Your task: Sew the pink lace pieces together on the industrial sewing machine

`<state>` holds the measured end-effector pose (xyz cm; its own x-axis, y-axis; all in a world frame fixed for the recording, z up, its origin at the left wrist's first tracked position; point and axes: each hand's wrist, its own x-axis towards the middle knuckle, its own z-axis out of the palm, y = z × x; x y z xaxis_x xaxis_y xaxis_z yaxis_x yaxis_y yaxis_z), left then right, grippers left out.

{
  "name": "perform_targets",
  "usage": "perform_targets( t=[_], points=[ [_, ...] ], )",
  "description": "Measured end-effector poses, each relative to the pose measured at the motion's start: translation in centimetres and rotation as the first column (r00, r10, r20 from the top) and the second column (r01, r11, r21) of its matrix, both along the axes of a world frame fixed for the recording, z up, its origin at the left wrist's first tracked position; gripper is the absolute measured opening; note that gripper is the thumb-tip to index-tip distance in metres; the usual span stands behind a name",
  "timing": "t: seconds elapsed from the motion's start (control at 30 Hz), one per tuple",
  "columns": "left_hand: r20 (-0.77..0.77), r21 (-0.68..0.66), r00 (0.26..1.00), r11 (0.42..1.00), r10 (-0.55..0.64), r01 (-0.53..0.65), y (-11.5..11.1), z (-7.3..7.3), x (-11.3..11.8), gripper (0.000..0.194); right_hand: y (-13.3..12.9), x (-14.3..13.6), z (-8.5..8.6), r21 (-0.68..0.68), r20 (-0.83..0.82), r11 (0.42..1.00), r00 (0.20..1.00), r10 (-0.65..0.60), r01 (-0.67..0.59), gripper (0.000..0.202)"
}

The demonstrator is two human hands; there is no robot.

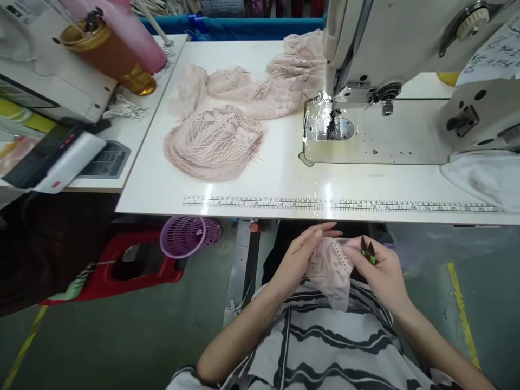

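Note:
A small piece of pale pink lace (pixel 331 265) hangs over my lap, below the table's front edge. My left hand (pixel 300 254) holds its left side, fingers stretched behind the fabric and thumb at the front. At the right side, my right hand (pixel 382 268) pinches the lace between thumb and finger. Thread snips (pixel 368 250) with dark blades and a green part are tucked in that same hand, tips pointing up; the rest is hidden by the palm. On the table lies a stack of pink lace pieces (pixel 213 143), with a bunched lace strip (pixel 235 84) behind it.
A sewing machine (pixel 390 130) stands at the right of the white table (pixel 158 184). A printed ruler (pixel 345 205) runs along the front edge. A white cloth (pixel 487 176) lies far right. Below left are a purple basket (pixel 181 238) and a red stool (pixel 134 279).

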<state>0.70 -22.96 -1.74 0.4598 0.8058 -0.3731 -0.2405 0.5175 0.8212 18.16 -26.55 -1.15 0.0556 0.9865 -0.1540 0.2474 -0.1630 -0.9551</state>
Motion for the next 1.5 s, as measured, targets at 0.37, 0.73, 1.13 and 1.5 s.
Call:
perform_targets(
  t=[0.37,0.73,1.13,1.5],
  points=[
    [-0.295,0.433,0.953,0.899,0.068,0.069,-0.7,-2.4,0.5,0.030,0.2,2.2,0.3,-0.026,-0.061,0.993,0.991,-0.116,0.114,0.022],
    [-0.325,0.661,0.917,0.749,0.232,0.045,-1.1,-3.0,3.7,0.041,-0.6,1.5,1.3,-0.073,-0.040,0.994,0.996,-0.083,0.080,0.027],
    [-0.009,0.085,0.999,0.995,-0.049,0.049,0.6,-1.9,1.3,0.018,0.1,3.8,0.4,-0.011,0.097,0.982,0.978,-0.184,0.186,0.034],
    [0.015,-0.081,1.000,0.997,-0.014,0.015,0.5,-2.2,1.3,0.021,0.3,3.7,-0.2,-0.058,0.011,0.987,0.989,-0.147,0.148,0.031]
  ],
)
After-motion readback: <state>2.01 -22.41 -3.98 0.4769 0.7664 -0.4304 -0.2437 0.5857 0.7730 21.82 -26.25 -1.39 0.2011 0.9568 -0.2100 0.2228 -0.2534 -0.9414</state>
